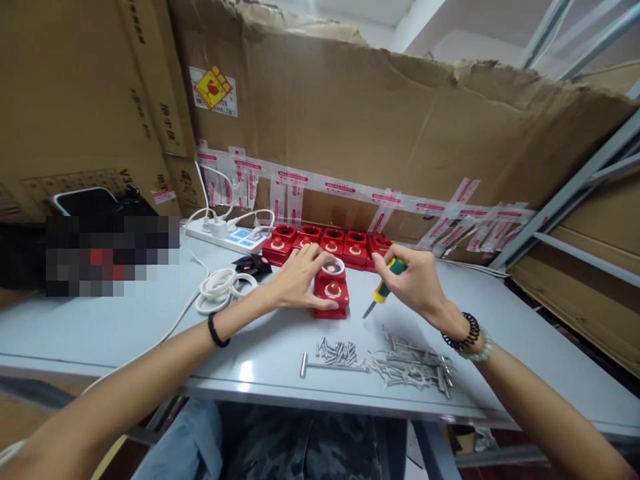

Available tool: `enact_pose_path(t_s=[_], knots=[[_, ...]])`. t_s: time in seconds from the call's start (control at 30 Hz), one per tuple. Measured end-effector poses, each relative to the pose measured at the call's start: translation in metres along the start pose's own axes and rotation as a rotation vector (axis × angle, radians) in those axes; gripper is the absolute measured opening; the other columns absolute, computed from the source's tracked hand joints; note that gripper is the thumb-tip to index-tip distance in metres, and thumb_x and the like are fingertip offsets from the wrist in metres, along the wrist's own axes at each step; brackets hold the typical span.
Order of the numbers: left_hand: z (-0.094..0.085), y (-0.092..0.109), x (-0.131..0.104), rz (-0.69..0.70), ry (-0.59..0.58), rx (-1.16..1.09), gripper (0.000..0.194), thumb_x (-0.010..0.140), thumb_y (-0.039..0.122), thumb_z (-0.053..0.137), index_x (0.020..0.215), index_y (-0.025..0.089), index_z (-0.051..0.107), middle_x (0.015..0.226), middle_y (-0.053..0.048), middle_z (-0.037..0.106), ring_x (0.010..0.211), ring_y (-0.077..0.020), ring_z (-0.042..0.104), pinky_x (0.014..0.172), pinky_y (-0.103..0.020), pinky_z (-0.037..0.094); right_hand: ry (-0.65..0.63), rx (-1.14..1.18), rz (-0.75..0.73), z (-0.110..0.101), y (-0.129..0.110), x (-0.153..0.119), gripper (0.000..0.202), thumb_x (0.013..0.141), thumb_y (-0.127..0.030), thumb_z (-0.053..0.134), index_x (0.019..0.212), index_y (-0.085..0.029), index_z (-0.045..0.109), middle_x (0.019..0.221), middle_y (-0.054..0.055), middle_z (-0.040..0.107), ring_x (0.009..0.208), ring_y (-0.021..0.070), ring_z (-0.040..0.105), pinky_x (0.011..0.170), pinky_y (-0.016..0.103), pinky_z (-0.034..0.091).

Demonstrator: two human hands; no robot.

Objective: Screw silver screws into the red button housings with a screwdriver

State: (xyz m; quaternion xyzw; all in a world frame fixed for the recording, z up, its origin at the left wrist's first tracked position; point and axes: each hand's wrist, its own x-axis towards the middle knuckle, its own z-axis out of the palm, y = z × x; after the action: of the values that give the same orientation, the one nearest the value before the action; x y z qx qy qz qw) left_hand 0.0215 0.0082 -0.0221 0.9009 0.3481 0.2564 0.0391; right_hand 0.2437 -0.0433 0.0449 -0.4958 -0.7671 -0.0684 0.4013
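A red plastic box [332, 293] with round white-rimmed fittings on top sits on the grey table [150, 333] in front of me. My left hand [299, 280] rests flat against its left side, thumb along the front edge. My right hand [416, 283] grips a green and yellow screwdriver [384, 288], tip pointing down-left just right of the box, above the table. A pile of metal screws and long pins [385, 360] lies nearer to me.
A row of several more red boxes [327, 241] stands behind. A white power strip [225, 235] with plugs and a coiled white cable [220, 287] lie at the left. Cardboard walls [400, 133] close off the back; a metal rack frame [575, 193] stands right.
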Motion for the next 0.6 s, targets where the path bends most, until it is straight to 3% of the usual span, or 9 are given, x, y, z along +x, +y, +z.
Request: enact_pose_path(t_s=[0.13,0.2,0.3,0.6], knots=[[0.002,-0.016,0.007,0.093,-0.154,-0.197,0.098,0.063,0.061,0.071,0.142,0.033,0.022,0.146,-0.011,0.022,0.133,-0.0372,0.024,0.106,-0.054,0.027,0.159,0.098,0.001,-0.001,-0.007,0.011,0.031,0.08,-0.033,0.056,0.054,-0.02,0.046,0.047,-0.004,0.046,0.044,0.0082,0.037,0.046,0.023,0.031],[0.005,-0.02,0.008,0.088,-0.208,-0.273,0.092,0.066,0.057,0.07,0.141,0.033,0.023,0.143,-0.01,0.027,0.13,-0.0336,0.031,0.105,-0.05,0.03,0.165,0.108,-0.004,0.002,-0.009,0.016,0.029,0.08,-0.032,0.056,0.054,-0.02,0.047,0.046,-0.004,0.046,0.044,0.008,0.036,0.045,0.023,0.031],[0.01,-0.02,0.007,0.08,-0.193,-0.28,0.088,0.066,0.055,0.071,0.139,0.03,0.029,0.128,-0.008,0.039,0.119,-0.0286,0.043,0.103,-0.046,0.035,0.162,0.119,-0.007,0.007,-0.01,0.021,0.029,0.08,-0.031,0.057,0.055,-0.02,0.048,0.047,-0.004,0.047,0.045,0.008,0.037,0.045,0.023,0.031],[0.011,-0.013,0.005,0.064,-0.137,-0.182,0.089,0.064,0.057,0.07,0.138,0.026,0.031,0.119,-0.009,0.042,0.109,-0.0294,0.045,0.098,-0.045,0.037,0.174,0.085,0.039,0.01,-0.008,0.024,0.028,0.079,-0.03,0.056,0.055,-0.019,0.049,0.05,-0.002,0.051,0.046,0.0087,0.041,0.05,0.024,0.034]])
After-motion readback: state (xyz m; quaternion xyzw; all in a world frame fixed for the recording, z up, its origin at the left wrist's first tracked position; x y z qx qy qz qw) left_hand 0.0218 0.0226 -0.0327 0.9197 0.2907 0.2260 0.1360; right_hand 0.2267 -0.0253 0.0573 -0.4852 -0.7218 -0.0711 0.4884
